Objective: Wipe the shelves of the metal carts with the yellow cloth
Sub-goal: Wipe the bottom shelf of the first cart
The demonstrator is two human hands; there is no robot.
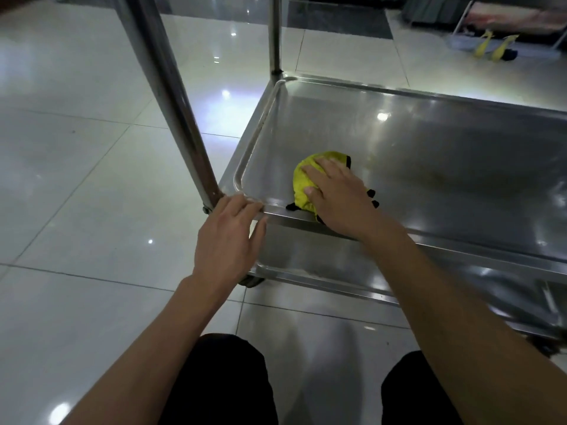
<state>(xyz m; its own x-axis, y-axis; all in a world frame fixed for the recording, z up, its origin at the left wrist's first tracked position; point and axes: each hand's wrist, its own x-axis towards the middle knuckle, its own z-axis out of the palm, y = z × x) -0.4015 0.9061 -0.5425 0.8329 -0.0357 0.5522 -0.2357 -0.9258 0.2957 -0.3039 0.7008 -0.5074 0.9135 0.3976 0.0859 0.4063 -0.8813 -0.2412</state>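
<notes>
Right hand: the right hand (pixel 337 197) lay palm-down on the yellow cloth (pixel 303 185), fingers spread and fairly straight, pointing up-left; thumb lay along the cloth's near edge. It pressed the cloth flat, not curled round it. Forearm ran in from lower right, bare, crossing over the shelf's near rim.

Left hand: the left hand (pixel 228 240) rested on the near-left corner of the shelf (pixel 429 148), fingers bent over the rim & touching it, thumb alongside on the outer face. Grip looked loose; cannot tell how firmly it held. Forearm came in from lower left, bare.

Cloth: bunched into a rounded wad w/ black trim showing at edges, on the shelf surface near its near-left corner, mostly under the right hand.

Cart: the metal cart (pixel 171 96), stainless, w/ raised-rim tray shelf; two upright posts at the left end; a lower shelf (pixel 306 259) visible beneath; a caster partly seen under the corner.

Person: knees in dark trousers (pixel 233 381) at the bottom edge, either side of centre.

Floor: glossy pale tiled floor (pixel 92 148) w/ light reflections.

Background: top right, blurred items incl. two yellow shapes (pixel 494 46); cannot tell what they were.

Writing/labels: none legible.
</notes>
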